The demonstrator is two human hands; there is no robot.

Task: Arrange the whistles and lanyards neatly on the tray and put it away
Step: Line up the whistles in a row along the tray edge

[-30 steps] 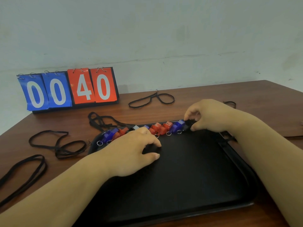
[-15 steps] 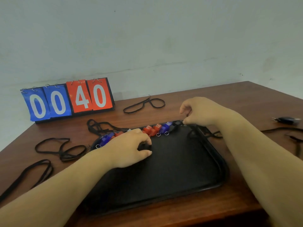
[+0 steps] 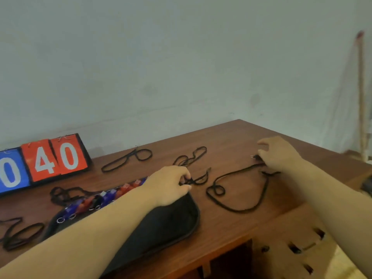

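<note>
Several loose lanyards (image 3: 126, 160) lie scattered over the brown surface (image 3: 231, 137), none of them on the tray (image 3: 171, 224) yet. The red and blue whistles (image 3: 104, 198) already sit in a tight row along the tray's far edge, which leaves its black floor free, I judge, for the cords. Both hands reach past the tray's far right corner, which fits a step of gathering cords. The left hand (image 3: 169, 186) is over that corner, its fingers (image 3: 184, 175) curled with the thumb closed against them, pinching one end of a short lanyard (image 3: 201, 178). The rest of that cord trails to the right on the wood, just beyond the rim. The right hand (image 3: 281, 156) is farther out, near the surface's right edge. Its fingers (image 3: 261, 152) are bent down and pinch the end of a long lanyard (image 3: 241, 211) at what looks like a small metal clip (image 3: 254, 157), though blur leaves that unsure. From that pinch the cord runs back toward the tray and sprawls in a wide loop, flat on the wood between the two hands and apart from the tray. Holding each cord by its end should let it be drawn out straight rather than dragged in a tangle. A scoreboard (image 3: 50, 158) stands behind the whistles by the wall.
</note>
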